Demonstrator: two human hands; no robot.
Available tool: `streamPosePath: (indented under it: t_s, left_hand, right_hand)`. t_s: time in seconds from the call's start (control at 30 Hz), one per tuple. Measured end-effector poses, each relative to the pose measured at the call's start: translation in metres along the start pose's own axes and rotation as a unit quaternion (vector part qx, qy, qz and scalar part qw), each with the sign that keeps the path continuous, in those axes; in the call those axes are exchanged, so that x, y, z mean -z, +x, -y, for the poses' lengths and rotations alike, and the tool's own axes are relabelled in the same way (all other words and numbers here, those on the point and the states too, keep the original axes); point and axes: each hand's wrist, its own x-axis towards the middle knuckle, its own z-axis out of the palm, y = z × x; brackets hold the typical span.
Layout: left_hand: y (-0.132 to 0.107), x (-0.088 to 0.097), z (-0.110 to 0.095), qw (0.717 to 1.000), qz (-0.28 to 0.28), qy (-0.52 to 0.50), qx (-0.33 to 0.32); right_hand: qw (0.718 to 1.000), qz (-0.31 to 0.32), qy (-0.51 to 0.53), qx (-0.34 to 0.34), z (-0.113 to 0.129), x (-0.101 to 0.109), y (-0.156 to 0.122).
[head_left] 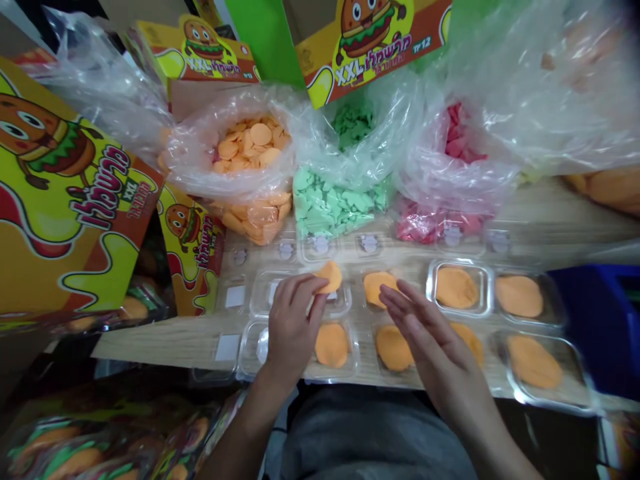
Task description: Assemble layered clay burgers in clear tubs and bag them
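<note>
My left hand pinches an orange bun-shaped candy piece just above a clear plastic tray in the back row. My right hand lies flat with fingers stretched out, holding nothing, hovering over filled trays and partly hiding one orange piece. Two rows of clear trays sit on the wooden tabletop. Most hold one orange piece, such as those at the right. The leftmost trays hold only a small white label.
Open plastic bags of orange pieces, green pieces and pink pieces stand behind the trays. Yellow burger-printed cartons crowd the left and back. A blue bin is at right. Packed candies lie at lower left.
</note>
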Motion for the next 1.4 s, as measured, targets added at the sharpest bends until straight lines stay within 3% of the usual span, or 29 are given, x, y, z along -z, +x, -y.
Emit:
streamPosePath:
  t_s: [0.07,0.17,0.33,0.4,0.57,0.83,0.97,1.07,1.2,1.3,1.4]
  left_hand:
    - [0.001,0.000,0.015,0.987,0.057,0.112,-0.101]
    - [-0.002,-0.001,0.026,0.968,0.126,0.151,-0.154]
    - [-0.008,-0.006,0.028,0.959,0.103,0.198,-0.176]
    - [-0.009,-0.010,0.029,0.950,0.108,0.227,-0.188]
    - [-0.008,-0.013,0.029,0.945,0.124,0.243,-0.180]
    - [0.002,-0.015,0.023,0.910,0.186,0.320,-0.188]
    - [0.004,-0.016,0.023,0.912,0.169,0.319,-0.196]
    - [0.002,-0.017,0.026,0.916,0.148,0.303,-0.218]
    - [0.000,-0.014,0.024,0.917,0.150,0.289,-0.231]
    - [0.000,-0.013,-0.002,0.933,0.132,0.228,-0.246]
    - [-0.005,-0.024,-0.048,0.916,0.206,0.115,-0.324]
  right_hand:
    - [0.999,-0.032,-0.037,0.009,0.002,0.017,-0.002]
    - [0.979,-0.105,-0.170,0.028,0.008,0.045,-0.012]
    - [0.884,-0.225,-0.394,0.111,0.014,0.089,-0.032]
    - [0.839,-0.202,-0.478,0.164,0.010,0.103,-0.036]
    - [0.719,-0.061,-0.613,0.322,-0.012,0.122,-0.038]
    - [0.628,0.018,-0.704,0.330,-0.020,0.126,-0.041]
    - [0.582,0.058,-0.746,0.318,-0.016,0.124,-0.042]
    - [0.567,0.068,-0.750,0.333,-0.019,0.121,-0.038]
    - [0.577,0.056,-0.746,0.328,-0.021,0.120,-0.036]
    - [0.613,0.046,-0.718,0.327,-0.015,0.125,-0.040]
    - [0.640,0.006,-0.690,0.338,-0.010,0.135,-0.049]
